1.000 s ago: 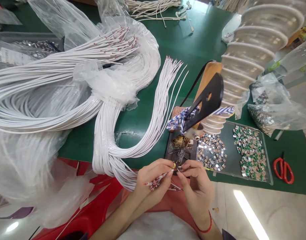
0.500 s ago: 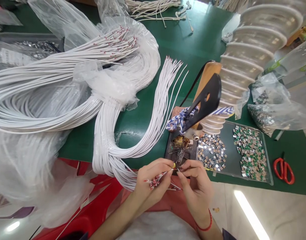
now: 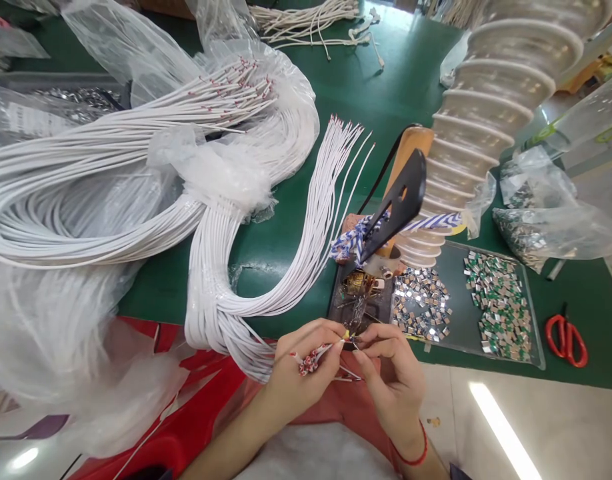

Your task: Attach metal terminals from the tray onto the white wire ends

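Observation:
My left hand (image 3: 303, 363) is closed around a small bunch of white cables with red and white ends (image 3: 312, 360). A cable tip sticks out between its thumb and forefinger. My right hand (image 3: 393, 367), with a red string on the wrist, pinches at that same tip; what lies between its fingers is too small to name. Both hands meet at the table edge, just in front of a dark tray (image 3: 339, 303) with metal bits and a brownish piece. Above that tray stands a black bracket (image 3: 401, 200) tied with blue and white cloth (image 3: 351, 241).
Bundled white cables (image 3: 206, 260) cover the left. A ribbed clear hose (image 3: 486, 113) comes down from the upper right. Right of the dark tray, a flat tray (image 3: 459, 327) holds small metal connectors. Red-handled scissors (image 3: 566, 340) and bagged parts (image 3: 523, 233) lie farther right.
The view has shifted slightly, and the hose and bracket appear a little farther left. Both hands stay together at the cable tip, with only small finger movements.

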Tool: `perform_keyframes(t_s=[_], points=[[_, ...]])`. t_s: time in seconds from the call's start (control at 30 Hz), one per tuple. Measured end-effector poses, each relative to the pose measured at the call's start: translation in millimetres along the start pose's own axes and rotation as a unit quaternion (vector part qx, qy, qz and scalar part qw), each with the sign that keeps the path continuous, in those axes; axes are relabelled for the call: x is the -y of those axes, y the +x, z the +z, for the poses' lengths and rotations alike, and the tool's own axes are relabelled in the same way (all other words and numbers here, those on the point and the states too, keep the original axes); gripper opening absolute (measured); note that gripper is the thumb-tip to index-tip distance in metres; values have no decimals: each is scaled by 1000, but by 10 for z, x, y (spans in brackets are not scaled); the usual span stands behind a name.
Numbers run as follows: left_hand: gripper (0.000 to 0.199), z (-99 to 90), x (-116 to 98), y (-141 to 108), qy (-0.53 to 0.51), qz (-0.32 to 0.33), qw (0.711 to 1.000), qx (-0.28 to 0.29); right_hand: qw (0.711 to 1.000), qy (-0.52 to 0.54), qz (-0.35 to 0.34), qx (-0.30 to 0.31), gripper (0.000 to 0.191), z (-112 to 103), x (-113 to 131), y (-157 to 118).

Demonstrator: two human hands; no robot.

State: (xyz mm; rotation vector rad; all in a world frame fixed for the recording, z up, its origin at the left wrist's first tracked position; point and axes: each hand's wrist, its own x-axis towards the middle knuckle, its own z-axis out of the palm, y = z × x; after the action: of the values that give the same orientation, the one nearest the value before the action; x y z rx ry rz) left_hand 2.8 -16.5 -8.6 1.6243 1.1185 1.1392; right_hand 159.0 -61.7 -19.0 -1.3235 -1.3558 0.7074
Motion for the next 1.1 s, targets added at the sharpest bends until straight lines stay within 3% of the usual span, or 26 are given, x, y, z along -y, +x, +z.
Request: perform_keyframes(t_s=[0.33,0.63,1.1], points=[[19,-2,27,-3,2,-80,997,13,1000,8,7,8,16,-11,6,56],[19,-29,2,108,-60,-97,993,36,1000,11,4,1,17,10,-13,119],[17,-21,-7,93,-139,-131,982,7,1000,3,-12,16,21,12,11,155]])
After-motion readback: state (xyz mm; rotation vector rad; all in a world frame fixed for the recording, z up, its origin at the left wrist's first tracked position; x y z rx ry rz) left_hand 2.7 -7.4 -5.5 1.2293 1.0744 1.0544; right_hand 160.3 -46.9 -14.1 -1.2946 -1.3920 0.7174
